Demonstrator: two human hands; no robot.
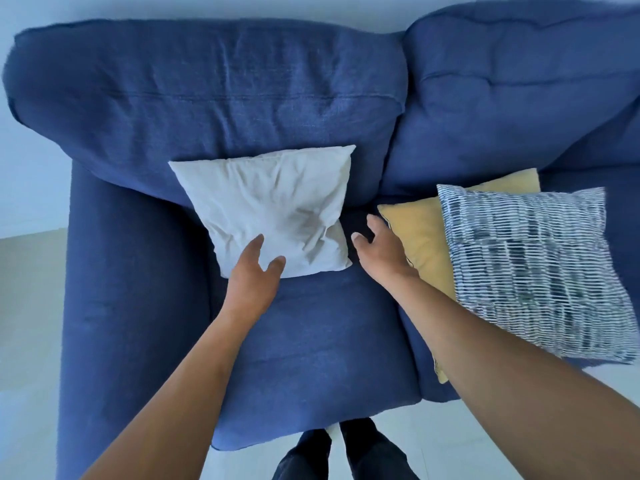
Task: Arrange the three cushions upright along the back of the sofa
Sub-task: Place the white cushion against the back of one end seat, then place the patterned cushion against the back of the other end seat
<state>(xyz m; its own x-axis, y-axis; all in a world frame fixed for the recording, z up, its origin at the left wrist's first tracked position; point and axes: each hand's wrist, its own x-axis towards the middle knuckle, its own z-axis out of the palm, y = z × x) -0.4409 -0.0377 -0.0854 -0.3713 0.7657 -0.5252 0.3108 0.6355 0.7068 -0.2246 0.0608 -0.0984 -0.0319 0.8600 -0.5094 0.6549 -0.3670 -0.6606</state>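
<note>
A crumpled white cushion (273, 209) leans against the back of the blue sofa (214, 105) on the left seat. My left hand (254, 271) hovers open at its lower left corner, fingers spread. My right hand (375, 247) is open just right of the white cushion's lower right corner, next to a yellow cushion (422, 233) lying flat on the right seat. A blue-and-white patterned cushion (530, 271) lies on top of the yellow one, covering most of it.
The sofa's left armrest (128, 306) borders the left seat. The seat cushion (322, 348) in front of the white cushion is bare. Pale floor (27, 323) shows at the left, and my legs (339, 455) stand at the sofa's front edge.
</note>
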